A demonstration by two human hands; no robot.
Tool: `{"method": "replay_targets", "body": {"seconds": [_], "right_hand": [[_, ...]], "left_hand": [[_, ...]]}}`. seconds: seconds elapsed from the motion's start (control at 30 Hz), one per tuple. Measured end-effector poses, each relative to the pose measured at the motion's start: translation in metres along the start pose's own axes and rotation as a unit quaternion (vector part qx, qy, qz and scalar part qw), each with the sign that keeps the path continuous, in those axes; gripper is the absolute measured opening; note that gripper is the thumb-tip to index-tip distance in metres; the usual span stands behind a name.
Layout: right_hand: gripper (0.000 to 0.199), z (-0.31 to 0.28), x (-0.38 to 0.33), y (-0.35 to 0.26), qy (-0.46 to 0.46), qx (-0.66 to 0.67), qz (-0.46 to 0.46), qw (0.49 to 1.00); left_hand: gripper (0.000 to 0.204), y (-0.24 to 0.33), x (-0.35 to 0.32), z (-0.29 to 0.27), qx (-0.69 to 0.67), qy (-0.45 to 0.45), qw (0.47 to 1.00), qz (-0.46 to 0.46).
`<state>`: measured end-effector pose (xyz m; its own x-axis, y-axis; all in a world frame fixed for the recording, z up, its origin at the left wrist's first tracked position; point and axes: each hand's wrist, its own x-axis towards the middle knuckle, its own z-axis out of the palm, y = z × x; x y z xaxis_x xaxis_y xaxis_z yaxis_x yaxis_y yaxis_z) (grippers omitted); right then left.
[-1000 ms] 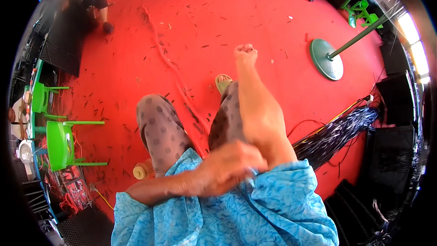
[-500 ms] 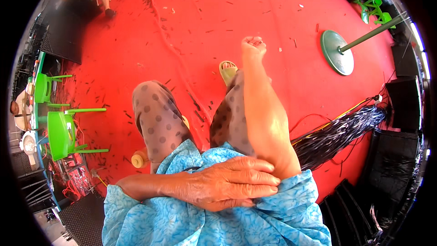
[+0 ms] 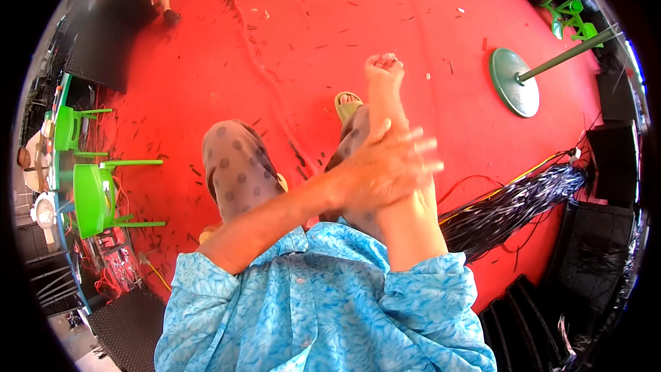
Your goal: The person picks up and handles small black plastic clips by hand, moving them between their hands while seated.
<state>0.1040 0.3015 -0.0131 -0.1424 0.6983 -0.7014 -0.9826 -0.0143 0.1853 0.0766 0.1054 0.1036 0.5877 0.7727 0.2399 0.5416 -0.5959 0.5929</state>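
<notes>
My left hand (image 3: 391,167) lies across my bare right forearm (image 3: 413,231), about midway along it. Its fingers are spread and somewhat smeared by motion, and it holds nothing. Farther out, my right hand (image 3: 384,67) is closed with the fingers curled in, and nothing shows in it. Both arms come out of the rolled sleeves of a light blue patterned shirt (image 3: 303,303). Beneath them are my knees in dotted grey-brown trousers (image 3: 237,165), and one foot in an olive slipper (image 3: 348,105) rests on the red floor covering (image 3: 310,48).
Green plastic chairs (image 3: 93,196) stand at the left. At the right are a round green base (image 3: 513,83) with a pole, a bundle of dark strips (image 3: 513,207) and black panels (image 3: 613,165). Another person's leg (image 3: 165,3) shows far left. Dark scraps litter the floor.
My left hand has moved up and away from me, from near the right elbow to farther along the forearm, and its fingers have spread. My right hand stays closed in nearly the same place.
</notes>
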Motion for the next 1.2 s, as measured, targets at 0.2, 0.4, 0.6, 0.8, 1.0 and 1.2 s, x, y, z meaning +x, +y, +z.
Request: {"method": "replay_targets", "body": {"seconds": [0.2, 0.4, 0.6, 0.8, 1.0, 1.2], "right_hand": [[0.01, -0.02, 0.004, -0.01, -0.1, -0.064, -0.005, 0.993], [0.01, -0.026, 0.064, -0.023, -0.173, -0.168, 0.097, 0.966], [0.015, -0.028, 0.064, -0.011, -0.083, -0.147, 0.073, 0.983], [0.028, -0.02, 0.063, -0.02, -0.024, -0.146, 0.052, 0.988], [0.042, 0.0, 0.02, -0.007, -0.025, -0.184, 0.04, 0.982], [0.033, -0.011, 0.032, -0.009, -0.185, -0.303, 0.062, 0.933]], "left_hand": [[0.033, -0.023, 0.024, -0.001, 0.107, 0.072, 0.99, -0.063], [0.049, 0.055, 0.013, 0.007, -0.017, 0.08, 0.989, 0.123], [0.053, 0.127, 0.001, -0.014, -0.206, 0.115, 0.937, 0.257], [0.054, 0.009, -0.016, -0.007, -0.009, 0.13, 0.983, 0.132], [0.053, -0.106, -0.118, -0.044, 0.171, 0.206, 0.933, -0.242], [0.048, -0.153, -0.176, -0.109, 0.225, 0.2, 0.887, -0.35]]}}
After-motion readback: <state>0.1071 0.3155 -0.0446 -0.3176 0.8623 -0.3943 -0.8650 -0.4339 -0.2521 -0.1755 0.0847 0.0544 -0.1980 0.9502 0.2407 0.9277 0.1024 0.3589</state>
